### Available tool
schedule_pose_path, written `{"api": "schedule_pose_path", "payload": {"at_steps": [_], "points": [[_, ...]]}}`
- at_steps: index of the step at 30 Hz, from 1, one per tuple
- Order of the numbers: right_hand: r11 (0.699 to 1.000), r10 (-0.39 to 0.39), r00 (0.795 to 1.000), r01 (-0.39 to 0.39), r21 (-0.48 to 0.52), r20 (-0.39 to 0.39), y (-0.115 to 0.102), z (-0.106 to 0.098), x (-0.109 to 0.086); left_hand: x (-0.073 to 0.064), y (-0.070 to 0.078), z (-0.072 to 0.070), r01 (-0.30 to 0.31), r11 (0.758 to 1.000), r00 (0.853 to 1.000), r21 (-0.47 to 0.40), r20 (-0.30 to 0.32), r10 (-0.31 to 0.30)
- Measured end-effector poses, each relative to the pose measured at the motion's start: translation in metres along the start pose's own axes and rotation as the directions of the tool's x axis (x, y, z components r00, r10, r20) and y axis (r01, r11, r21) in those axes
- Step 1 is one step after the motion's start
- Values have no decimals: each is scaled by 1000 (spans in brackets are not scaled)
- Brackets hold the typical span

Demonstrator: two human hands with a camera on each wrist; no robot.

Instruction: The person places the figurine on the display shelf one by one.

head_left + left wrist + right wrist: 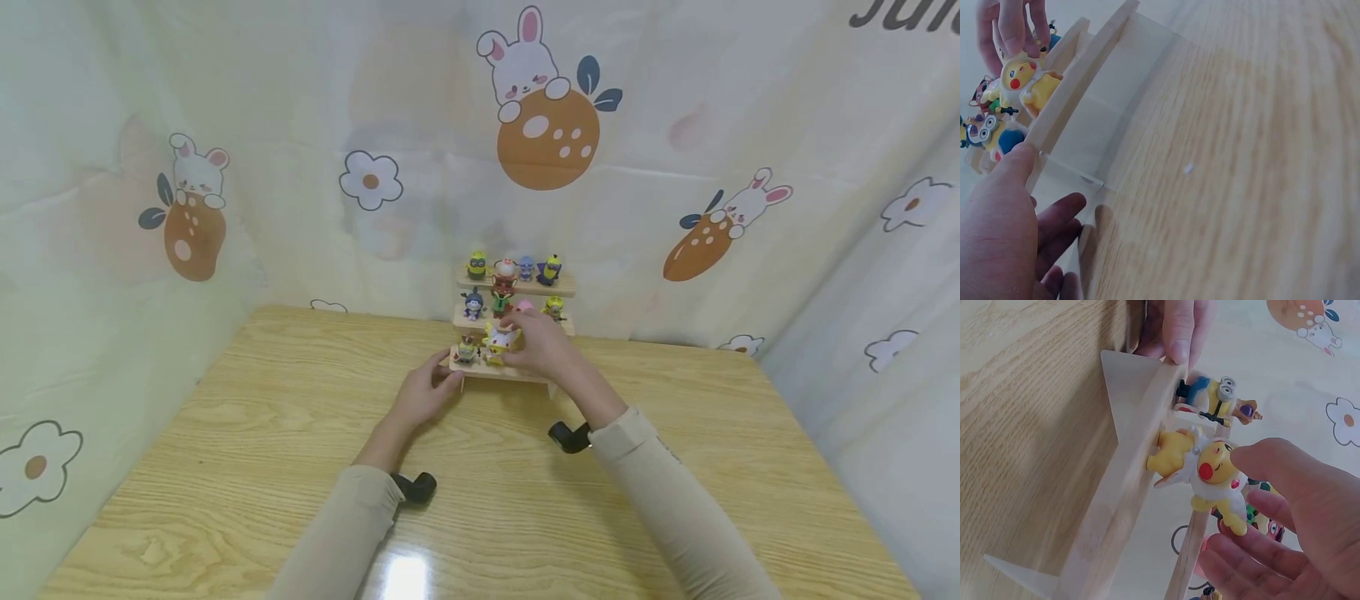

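Note:
A small three-tier display stand with wooden shelves and clear legs holds several toy figures. On its lowest shelf stands a Pikachu figure in a white hooded outfit. My right hand holds this figure by its upper part, thumb by the face and fingers behind; its feet are at the shelf. Beside it, nearer my left hand, is a Minion figure in blue with a brown crown. My left hand holds the stand's left end, thumb on the shelf edge and fingers lower, beside a clear leg.
Toy figures fill the upper tiers, among them a Minion at top left and a caped one at top right. The stand sits near the back of a wood-grain table, before a printed curtain.

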State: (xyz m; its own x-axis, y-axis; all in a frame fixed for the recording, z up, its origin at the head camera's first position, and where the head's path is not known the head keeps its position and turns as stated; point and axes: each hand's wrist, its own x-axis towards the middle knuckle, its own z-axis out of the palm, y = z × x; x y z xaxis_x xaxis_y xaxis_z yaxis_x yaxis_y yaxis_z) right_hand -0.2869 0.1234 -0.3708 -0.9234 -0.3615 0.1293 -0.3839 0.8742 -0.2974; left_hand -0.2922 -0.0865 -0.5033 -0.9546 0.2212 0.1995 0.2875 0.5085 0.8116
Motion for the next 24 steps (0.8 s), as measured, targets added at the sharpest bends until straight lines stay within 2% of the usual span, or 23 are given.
{"api": "schedule_pose_path", "payload": {"at_steps": [12, 18, 24], "points": [[998, 39, 998, -37, 46, -42, 5, -7, -19, -1, 0, 3, -4, 1000, 1000, -8, 3, 4], [998, 64, 997, -64, -13, -49, 12, -7, -31, -2, 0, 3, 11, 1000, 1000, -18, 4, -11], [997, 79, 994, -77, 17, -78, 20, -2, -46, -1, 0, 1, 6, 1000, 1000, -25, -2, -6]]}}
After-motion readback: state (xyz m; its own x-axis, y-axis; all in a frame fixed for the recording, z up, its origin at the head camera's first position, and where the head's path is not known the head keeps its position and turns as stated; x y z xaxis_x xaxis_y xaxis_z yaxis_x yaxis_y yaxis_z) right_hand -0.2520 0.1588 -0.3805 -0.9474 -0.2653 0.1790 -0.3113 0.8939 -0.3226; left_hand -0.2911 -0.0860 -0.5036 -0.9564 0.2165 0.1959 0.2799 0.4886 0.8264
